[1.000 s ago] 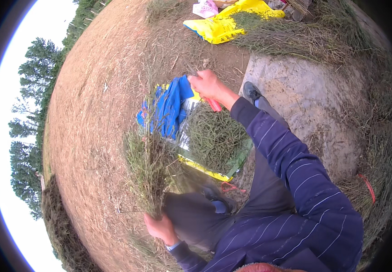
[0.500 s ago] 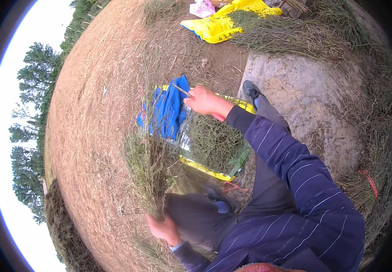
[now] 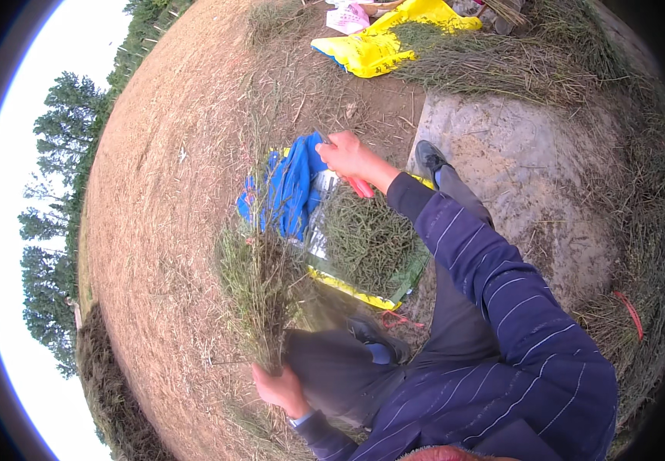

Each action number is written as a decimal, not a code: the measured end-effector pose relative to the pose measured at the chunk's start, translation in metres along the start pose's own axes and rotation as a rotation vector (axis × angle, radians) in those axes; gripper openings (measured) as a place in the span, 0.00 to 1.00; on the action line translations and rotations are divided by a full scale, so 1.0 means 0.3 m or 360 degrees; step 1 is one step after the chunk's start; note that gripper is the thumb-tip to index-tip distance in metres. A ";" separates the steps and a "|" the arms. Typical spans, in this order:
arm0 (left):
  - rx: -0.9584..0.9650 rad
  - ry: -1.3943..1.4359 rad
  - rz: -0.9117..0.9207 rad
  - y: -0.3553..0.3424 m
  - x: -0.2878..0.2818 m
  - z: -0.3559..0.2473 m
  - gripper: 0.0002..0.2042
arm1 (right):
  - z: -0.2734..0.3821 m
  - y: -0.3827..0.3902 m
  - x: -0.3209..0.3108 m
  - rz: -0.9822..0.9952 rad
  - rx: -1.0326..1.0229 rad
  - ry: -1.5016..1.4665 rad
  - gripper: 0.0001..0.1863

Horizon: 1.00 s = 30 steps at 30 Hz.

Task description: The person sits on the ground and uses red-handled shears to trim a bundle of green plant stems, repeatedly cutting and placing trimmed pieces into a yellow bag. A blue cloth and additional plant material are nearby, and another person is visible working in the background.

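The left hand is closed around the lower end of a bunch of stalks, which stands out from it beside the person's knee, its loose tops spreading near the blue cloth. The right hand is wrapped around a red-handled tool; a thin grey end shows past the thumb side, though whether it is a blade cannot be told at this size. Tool and bunch are well apart, so no cut or stroke is under way at this instant. Just below the right hand, a pile of short green sprigs lies on a yellow-edged sheet, with the blue cloth beside it; judging by its size, a fair share of plant matter has already been worked down and gathered there. The held bunch looks full and long-stemmed, so most of it seems left to do. More long stalks lie near the yellow sack, and others line the right side by a red strip; if these are meant for the same handling, the work is probably only partway through
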<state>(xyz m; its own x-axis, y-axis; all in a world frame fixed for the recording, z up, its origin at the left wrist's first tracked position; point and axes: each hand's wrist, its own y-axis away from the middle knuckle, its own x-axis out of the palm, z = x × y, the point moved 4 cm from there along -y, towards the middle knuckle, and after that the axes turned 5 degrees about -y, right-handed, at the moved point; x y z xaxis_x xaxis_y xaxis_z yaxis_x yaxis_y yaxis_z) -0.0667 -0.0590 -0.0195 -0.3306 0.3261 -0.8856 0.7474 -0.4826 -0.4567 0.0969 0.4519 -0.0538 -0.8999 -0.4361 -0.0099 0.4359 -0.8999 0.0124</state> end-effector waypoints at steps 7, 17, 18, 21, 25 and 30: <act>0.0026 -0.0061 0.0040 -0.004 -0.013 -0.025 0.23 | -0.042 -0.045 -0.005 -0.0070 -0.0031 -0.0027 0.18; -0.0036 0.0016 0.0129 -0.011 -0.021 -0.024 0.22 | 0.002 -0.070 0.007 0.0086 -0.0111 0.0094 0.21; -0.0017 -0.0006 0.0107 -0.010 -0.021 -0.030 0.23 | 0.005 -0.090 0.010 0.0041 -0.0181 0.0166 0.22; -0.0028 -0.0022 0.0131 -0.012 -0.023 -0.034 0.23 | -0.005 -0.111 0.008 0.0003 -0.0155 0.0249 0.19; -0.0046 -0.0049 0.0191 -0.021 -0.025 -0.051 0.24 | -0.025 -0.145 0.020 -0.0185 -0.0237 0.0195 0.18; 0.0081 -0.0022 0.0008 -0.014 -0.039 -0.079 0.17 | -0.012 -0.103 -0.015 -0.0141 -0.0149 0.0060 0.22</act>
<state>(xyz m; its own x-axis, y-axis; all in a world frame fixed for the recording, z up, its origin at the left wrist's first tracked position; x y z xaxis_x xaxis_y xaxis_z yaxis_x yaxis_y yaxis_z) -0.0524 -0.0414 -0.0052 -0.3354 0.3124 -0.8888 0.7187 -0.5251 -0.4558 0.0874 0.4817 -0.0577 -0.9345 -0.3533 -0.0443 0.3559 -0.9308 -0.0834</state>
